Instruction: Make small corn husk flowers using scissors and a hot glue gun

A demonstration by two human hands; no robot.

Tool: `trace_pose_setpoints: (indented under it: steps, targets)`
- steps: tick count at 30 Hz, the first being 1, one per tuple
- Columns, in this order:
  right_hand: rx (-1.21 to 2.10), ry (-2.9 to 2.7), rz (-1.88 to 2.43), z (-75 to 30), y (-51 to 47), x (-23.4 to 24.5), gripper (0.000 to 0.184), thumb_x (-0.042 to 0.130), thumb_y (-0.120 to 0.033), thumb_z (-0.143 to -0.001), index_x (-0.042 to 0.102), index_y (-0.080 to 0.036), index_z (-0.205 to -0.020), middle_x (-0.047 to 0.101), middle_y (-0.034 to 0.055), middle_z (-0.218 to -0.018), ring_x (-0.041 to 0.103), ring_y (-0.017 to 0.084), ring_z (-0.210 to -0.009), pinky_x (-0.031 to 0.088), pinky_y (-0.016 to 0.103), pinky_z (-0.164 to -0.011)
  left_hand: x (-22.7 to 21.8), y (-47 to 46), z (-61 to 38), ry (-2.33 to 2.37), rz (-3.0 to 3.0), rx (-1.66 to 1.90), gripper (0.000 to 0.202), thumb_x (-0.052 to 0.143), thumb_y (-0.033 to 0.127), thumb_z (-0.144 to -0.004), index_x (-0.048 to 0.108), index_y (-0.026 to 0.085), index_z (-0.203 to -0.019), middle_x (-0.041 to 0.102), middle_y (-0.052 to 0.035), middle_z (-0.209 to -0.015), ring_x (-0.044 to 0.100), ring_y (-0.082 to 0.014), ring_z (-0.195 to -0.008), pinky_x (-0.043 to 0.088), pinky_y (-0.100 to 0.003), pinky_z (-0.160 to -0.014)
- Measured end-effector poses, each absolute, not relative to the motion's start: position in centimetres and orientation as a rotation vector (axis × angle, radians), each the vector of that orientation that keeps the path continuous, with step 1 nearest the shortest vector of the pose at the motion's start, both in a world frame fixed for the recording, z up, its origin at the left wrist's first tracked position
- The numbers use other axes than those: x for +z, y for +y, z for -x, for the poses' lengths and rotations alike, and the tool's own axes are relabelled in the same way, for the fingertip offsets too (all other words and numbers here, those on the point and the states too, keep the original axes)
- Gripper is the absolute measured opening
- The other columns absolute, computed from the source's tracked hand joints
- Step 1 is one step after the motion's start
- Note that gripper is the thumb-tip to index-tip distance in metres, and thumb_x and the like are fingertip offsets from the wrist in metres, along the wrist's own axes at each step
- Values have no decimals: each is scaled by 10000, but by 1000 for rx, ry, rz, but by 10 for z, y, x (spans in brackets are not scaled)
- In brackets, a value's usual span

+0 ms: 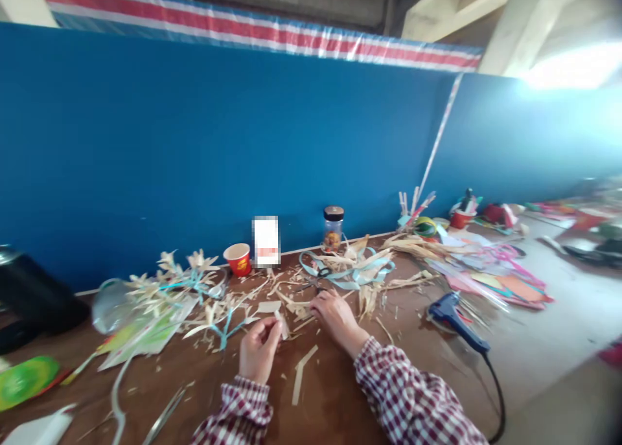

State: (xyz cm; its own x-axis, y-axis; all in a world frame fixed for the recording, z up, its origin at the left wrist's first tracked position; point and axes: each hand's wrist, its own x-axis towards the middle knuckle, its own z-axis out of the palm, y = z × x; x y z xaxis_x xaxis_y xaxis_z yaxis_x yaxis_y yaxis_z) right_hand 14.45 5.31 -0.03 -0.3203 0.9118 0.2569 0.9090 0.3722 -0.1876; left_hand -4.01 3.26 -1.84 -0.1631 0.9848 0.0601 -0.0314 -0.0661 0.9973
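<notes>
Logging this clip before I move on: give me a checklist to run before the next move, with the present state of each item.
1. Left hand grips the husk strip: ok, pinched between its fingers.
2. Right hand free of tools: ok, it rests on the husk scraps, holding nothing that shows.
3. Scissors within reach: ok, just beyond the right hand.
4. Glue gun clear of both hands: ok, lying to the right on the table.
5. Glue gun hot or powered: cannot tell.
6. Red cup upright: ok, standing by the blue wall.
</notes>
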Motion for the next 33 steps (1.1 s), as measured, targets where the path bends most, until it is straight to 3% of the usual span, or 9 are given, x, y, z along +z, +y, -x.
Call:
trace_pose_setpoints:
  steps: [4,12,18,24,29,33]
  targets:
    - [-27,-2323,1661,-147,56,-4,156,486,-278,-852,632,-239,-891,619,26,-856,523,166,-815,394,256,-741,-23,36,41,1356,-1202,1358,385,673,496,-564,646,150,-733,597,0,-537,524,-135,-484,428,-216,-459]
    - [-115,-2438,1617,-146,59,-8,172,461,-162,-863,589,-203,-971,606,40,-843,511,157,-802,396,265,-771,-18,33,40,1440,-1197,1340,418,676,512,-530,652,155,-747,641,-10,-603,562,-156,-544,476,-219,-483]
    - [-221,-2382,1672,-147,51,4,152,451,-205,-874,602,-191,-881,572,61,-858,478,188,-833,408,291,-729,-16,32,39,1472,-1186,1345,412,687,504,-520,657,159,-744,644,-15,-618,571,-165,-544,494,-238,-485]
    - [-48,-2246,1692,-153,43,13,311,376,-153,-886,482,-240,-1165,590,45,-859,516,181,-834,401,281,-734,-13,30,38,1418,-1134,1380,377,706,457,-530,666,154,-750,610,5,-544,543,-142,-494,474,-225,-456]
    - [252,-1972,1539,-158,40,18,161,433,-167,-849,581,-184,-911,609,42,-846,541,165,-802,387,260,-726,-15,31,39,1288,-1117,1368,315,710,390,-568,678,138,-754,595,2,-511,502,-114,-438,428,-208,-424]
    - [739,-1660,1363,-145,37,16,155,470,-272,-835,572,-162,-794,549,-5,-667,486,119,-603,366,218,-562,-18,28,37,1208,-1083,1301,272,682,368,-631,675,135,-770,591,-4,-544,515,-112,-478,457,-211,-446]
